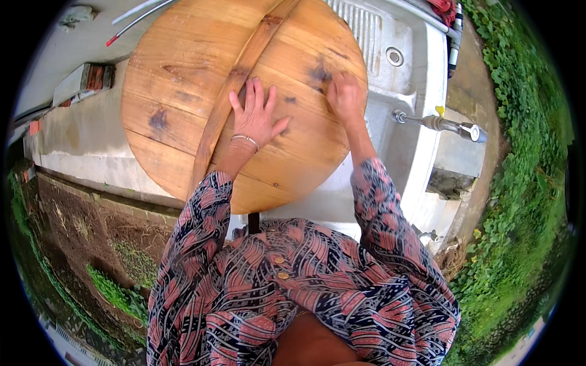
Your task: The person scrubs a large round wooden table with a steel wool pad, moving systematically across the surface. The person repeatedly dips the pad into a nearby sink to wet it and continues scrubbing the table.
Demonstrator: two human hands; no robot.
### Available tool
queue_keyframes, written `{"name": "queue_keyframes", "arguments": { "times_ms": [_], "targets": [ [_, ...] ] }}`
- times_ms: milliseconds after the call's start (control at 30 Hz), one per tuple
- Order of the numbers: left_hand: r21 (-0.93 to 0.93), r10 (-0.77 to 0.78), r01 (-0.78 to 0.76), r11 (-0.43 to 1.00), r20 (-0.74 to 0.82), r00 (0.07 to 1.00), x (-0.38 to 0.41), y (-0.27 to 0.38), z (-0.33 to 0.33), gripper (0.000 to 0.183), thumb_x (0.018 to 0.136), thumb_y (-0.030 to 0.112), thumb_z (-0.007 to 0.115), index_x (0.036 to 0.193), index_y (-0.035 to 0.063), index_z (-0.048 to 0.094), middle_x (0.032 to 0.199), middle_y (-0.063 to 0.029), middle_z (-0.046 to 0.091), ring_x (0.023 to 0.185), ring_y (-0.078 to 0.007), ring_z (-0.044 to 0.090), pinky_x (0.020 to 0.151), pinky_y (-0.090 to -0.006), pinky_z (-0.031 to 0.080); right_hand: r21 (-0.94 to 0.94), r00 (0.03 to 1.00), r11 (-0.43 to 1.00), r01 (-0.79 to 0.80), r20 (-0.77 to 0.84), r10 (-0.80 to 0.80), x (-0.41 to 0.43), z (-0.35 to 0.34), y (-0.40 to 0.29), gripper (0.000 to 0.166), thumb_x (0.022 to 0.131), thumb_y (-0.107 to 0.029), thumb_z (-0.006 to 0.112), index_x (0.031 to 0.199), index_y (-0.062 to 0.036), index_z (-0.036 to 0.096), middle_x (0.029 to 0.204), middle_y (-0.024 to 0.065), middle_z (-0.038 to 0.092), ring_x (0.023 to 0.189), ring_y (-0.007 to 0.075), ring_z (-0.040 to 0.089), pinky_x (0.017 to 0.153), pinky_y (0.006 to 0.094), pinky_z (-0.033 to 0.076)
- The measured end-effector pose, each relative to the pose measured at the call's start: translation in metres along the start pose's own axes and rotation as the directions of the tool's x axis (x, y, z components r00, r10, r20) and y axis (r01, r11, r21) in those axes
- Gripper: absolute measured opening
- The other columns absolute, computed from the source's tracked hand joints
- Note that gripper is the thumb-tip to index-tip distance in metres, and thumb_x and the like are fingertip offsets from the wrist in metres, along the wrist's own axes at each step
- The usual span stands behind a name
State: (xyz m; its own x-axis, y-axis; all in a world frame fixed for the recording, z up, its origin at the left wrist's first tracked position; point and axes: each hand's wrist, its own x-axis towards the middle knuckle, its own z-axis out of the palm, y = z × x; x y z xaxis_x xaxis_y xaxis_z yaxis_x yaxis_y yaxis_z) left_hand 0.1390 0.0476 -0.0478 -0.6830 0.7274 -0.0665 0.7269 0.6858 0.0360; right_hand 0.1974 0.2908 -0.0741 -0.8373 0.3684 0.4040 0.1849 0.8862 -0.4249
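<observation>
A large round wooden board, made of planks with dark knots, lies before me and overlaps a stone sink. One wooden batten crosses it from top to lower left. My left hand rests flat on the planks with its fingers spread, the fingertips close to the batten. Near the board's right edge, beside a dark stain, my right hand is curled against the surface. Its palm and fingertips are turned away, so whether it holds something small is hidden.
The sink's white rim runs along the right, with a metal tap, a round drain and a ribbed washboard area. A pale pole with a red tip lies at upper left. Green plants grow at far right.
</observation>
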Motion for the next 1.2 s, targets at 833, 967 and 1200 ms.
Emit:
{"name": "queue_keyframes", "arguments": {
  "times_ms": [833, 967, 1200],
  "targets": [
    [-0.079, -0.585, 0.580, 0.811, -0.113, 0.803, -0.080, -0.057, -0.025, 0.068, 0.079, 0.062, 0.068, 0.114, 0.0039, 0.060, 0.106, -0.0153, 0.060, 0.102, -0.0331, 0.060, 0.082, -0.0440, 0.053, 0.061, 0.986, 0.993, 0.097, 0.130, -0.104, -0.092, -0.007, -0.060, 0.003, 0.078, -0.008, 0.061, 0.079, -0.0071, 0.063, 0.085, 0.0107, 0.064, 0.081, 0.0336, 0.061, 0.070, 0.0458, 0.052],
    [-0.029, -0.525, 0.530, 0.848, -0.191, 0.829, -0.080, -0.057, -0.015, 0.065, 0.080, 0.062, 0.066, 0.109, 0.0037, 0.060, 0.103, -0.0149, 0.061, 0.094, -0.0331, 0.064, 0.074, -0.0436, 0.055, 0.034, 0.998, 0.997, 0.069, 0.009, -0.069, -0.035, 0.031, -0.068, 0.004, 0.078, -0.009, 0.060, 0.077, -0.0074, 0.064, 0.084, 0.0122, 0.064, 0.082, 0.0342, 0.062, 0.069, 0.0462, 0.053],
    [-0.043, -0.541, 0.539, 0.841, -0.032, 0.841, -0.070, -0.063, -0.020, 0.068, 0.081, 0.060, 0.067, 0.116, 0.0038, 0.054, 0.107, -0.0173, 0.061, 0.097, -0.0354, 0.065, 0.075, -0.0448, 0.055, 0.047, 0.994, 0.994, 0.094, 0.047, -0.096, 0.029, 0.061, -0.078, 0.007, 0.080, -0.011, 0.059, 0.078, -0.0066, 0.065, 0.085, 0.0142, 0.064, 0.085, 0.0358, 0.062, 0.068, 0.0492, 0.053]
  ]
}}
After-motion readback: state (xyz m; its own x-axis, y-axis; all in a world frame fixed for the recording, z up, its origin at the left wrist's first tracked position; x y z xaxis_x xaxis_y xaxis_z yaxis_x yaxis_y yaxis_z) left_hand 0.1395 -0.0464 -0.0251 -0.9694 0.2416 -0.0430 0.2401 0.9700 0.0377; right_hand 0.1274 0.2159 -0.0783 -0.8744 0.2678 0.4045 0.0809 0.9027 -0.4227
